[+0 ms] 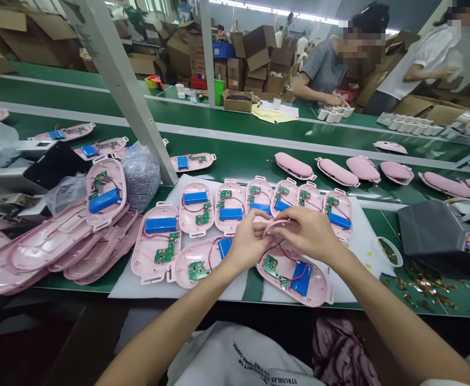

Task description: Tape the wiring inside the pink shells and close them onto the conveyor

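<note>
Pinching a small pink part between them, the left hand and the right hand come together, thumbs and fingers closed on its edges. The part sits tilted above an open pink shell, just below both hands; whether it touches the shell's far rim I cannot tell. Good handling here, I judge, means a light grip at the edges, with slack left in the red wires running up from the shell, and no forearm pressing on the green circuit board or the blue block inside.

Under the hands, white sheets cover part of a green counter. More open shells with boards and blue blocks lie left of the left hand and in a row just beyond both. Farther left, pink shells are piled beside a clear bag. Well right of the right hand stand a grey machine with a lit display and scattered amber scraps.

Beyond the hands, pink shells lie domed side up; farther off, a person in a grey top works near cardboard boxes.
</note>
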Available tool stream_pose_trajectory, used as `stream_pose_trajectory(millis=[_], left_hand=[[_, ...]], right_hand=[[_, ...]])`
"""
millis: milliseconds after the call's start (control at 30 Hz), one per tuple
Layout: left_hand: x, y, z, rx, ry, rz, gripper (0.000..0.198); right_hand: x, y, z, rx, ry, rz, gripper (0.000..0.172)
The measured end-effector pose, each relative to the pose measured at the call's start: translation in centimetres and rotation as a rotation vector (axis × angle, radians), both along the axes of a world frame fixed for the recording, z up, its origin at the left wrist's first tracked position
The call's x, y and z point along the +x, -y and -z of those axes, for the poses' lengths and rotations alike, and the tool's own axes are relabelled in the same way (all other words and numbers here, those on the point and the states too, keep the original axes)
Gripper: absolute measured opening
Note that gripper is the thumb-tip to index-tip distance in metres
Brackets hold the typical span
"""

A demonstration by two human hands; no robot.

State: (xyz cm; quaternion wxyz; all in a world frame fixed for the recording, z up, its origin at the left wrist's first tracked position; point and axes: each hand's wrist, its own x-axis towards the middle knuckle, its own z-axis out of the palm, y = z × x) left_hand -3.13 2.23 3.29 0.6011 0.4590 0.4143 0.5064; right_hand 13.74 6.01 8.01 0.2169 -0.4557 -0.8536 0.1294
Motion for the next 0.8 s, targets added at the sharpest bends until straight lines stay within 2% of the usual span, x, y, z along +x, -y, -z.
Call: stream_pose_trajectory(millis=[200, 367, 467, 600, 733, 800], left_hand=[[1.1, -0.2, 0.4, 0.005, -0.121, -0.085, 0.03], [2.0, -0.1, 1.1, 0.074, -0.248, 0.058, 0.027], [2.2, 0.1, 1.7, 0.074, -0.269, 0.046, 0.025], [2.0, 0.1, 2.2, 0.089, -0.29, 0.019, 0.029], [1.5, -0.6, 2.3, 0.146, -0.353, 0.04, 0.023], [1.3, -1.0, 2.2, 0.155, -0.358, 0.053, 0.021]], right_hand=[[0.7, -0.5, 1.0, -0.027, 0.124, -0.031, 0.011], [1.5, 0.2, 1.2, 0.165, 0.133, 0.059, 0.014], [1.4, 0.6, 1.0, 0.212, 0.262, 0.072, 0.016], [2.0, 0.2, 1.0, 0.073, 0.165, 0.039, 0.015], [2.3, -1.7, 1.7, -0.121, -0.006, -0.04, 0.016], [1.8, -2.3, 1.9, -0.15, -0.031, -0.058, 0.019]])
